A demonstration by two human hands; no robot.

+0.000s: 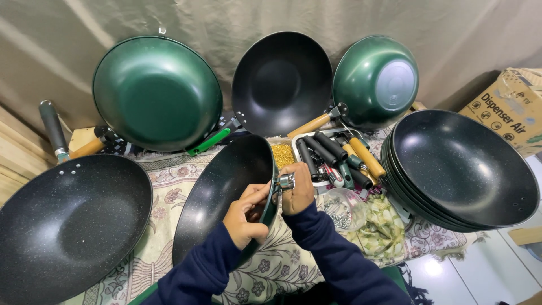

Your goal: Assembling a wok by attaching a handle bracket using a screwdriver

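While the left hand (247,217) grips the rim of the tilted wok (226,192), its fingers (257,195) curl closed over the edge, thumb inside the bowl. Right hand (297,195) sits at the same rim from outside, fingers closed around a small metal bracket (285,181) that touches the rim. Both sleeves dark blue.

Wok in hand: dark speckled non-stick inside, green outside showing at the rim, no handle on it. It stands on edge at the centre of the cloth (169,175), tilted, inside facing left.

Count:
- 1 loose speckled wok (68,226) at left, flat, rivet holes in its rim.
- 3 woks leaning on the backdrop: green one (157,93) at left, black one (281,82) in the middle, a smaller green one (375,82) at right showing its base.
- 1 stack of woks (463,169) at right; several rims show, exact number can't tell.
- 1 tray (296,148) behind the hands with handles (339,155), some black, some wood; too tangled to count.
- 1 heap of small yellowish parts (283,155) beside the tray.
- 1 clear bag (344,209) of small dark parts just right of the right hand, with a heap of pale green pieces (384,226) next to it.
- 1 cardboard box (508,107) at far right.
- 1 grey handle (53,130) at far left edge.

Floral cloth covers the surface under all of it.
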